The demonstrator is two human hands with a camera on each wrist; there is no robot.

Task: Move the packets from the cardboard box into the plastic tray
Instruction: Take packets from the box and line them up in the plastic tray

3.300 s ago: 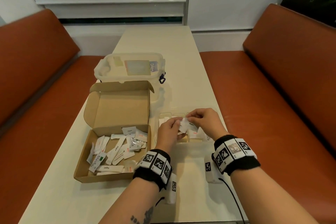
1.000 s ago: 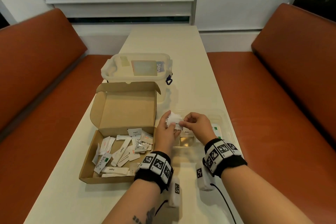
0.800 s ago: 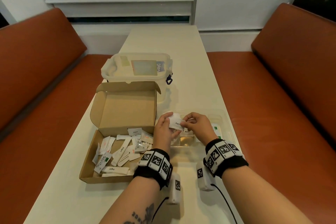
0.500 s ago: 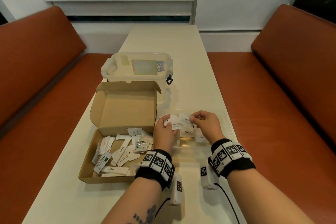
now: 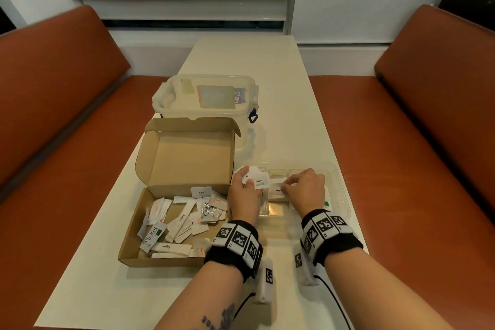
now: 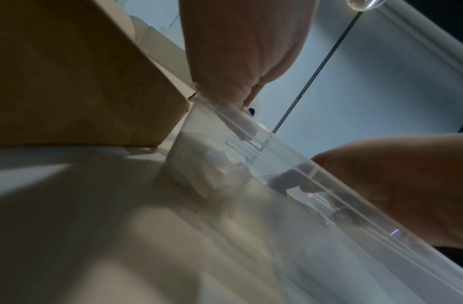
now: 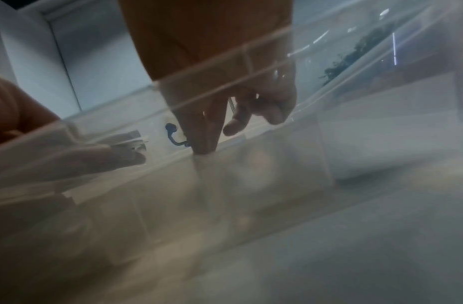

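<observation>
A: Cardboard box sits at 9 o'clock of the hands in the head view, lid up, w/ plenty of packets left inside. Clear plastic tray lies at 3 o'clock of the box, touching or just beside it.

B: Hands?

A: Left hand pinches a small fan of white pepper packets above the tray's left end. Right hand is low in the tray, fingertips closed on one packet. Step looks like dealing packets out one at a time.

B: Left wrist view?

A: Blurry. Box wall at 10 o'clock, tray rim running diagonally, left hand's fingers curled at 12.

B: Right wrist?

A: Seen thru the tray wall: right fingertips pressed down near the floor; can't tell the packet there. Next, I'd guess: let go, take another from the left.
</observation>
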